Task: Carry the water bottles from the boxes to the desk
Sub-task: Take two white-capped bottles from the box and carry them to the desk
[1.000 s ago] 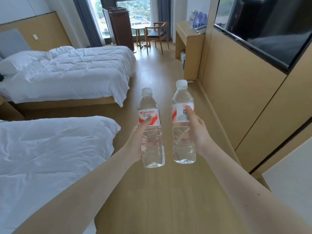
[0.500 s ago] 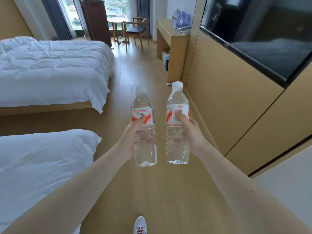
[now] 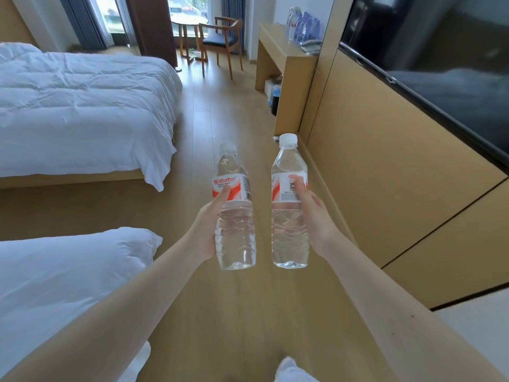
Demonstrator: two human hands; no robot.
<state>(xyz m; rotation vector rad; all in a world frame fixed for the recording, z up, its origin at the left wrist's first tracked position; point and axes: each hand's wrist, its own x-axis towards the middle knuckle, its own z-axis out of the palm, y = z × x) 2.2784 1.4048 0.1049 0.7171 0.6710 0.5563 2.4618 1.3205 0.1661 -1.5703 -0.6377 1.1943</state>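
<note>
Two clear water bottles with red and white labels are held upright in front of me over the wooden floor. My left hand [image 3: 205,226] grips the left bottle [image 3: 234,208] around its middle. My right hand [image 3: 314,216] grips the right bottle [image 3: 289,205], thumb on the label. The two bottles stand side by side, a small gap between them. Ahead on the right stands the wooden desk [image 3: 286,62], with several water bottles [image 3: 301,26] on its top by the wall.
Two white beds lie on the left, the far bed [image 3: 82,106] and the near bed [image 3: 60,282]. A wood-panelled wall with a dark TV [image 3: 429,70] runs along the right. A chair [image 3: 220,42] and small round table stand by the window. My shoe [image 3: 292,372] shows below.
I have walked forward along the aisle; the desk and far bed are nearer and larger. Both bottles stay held upright in my hands, about the same distance apart.
</note>
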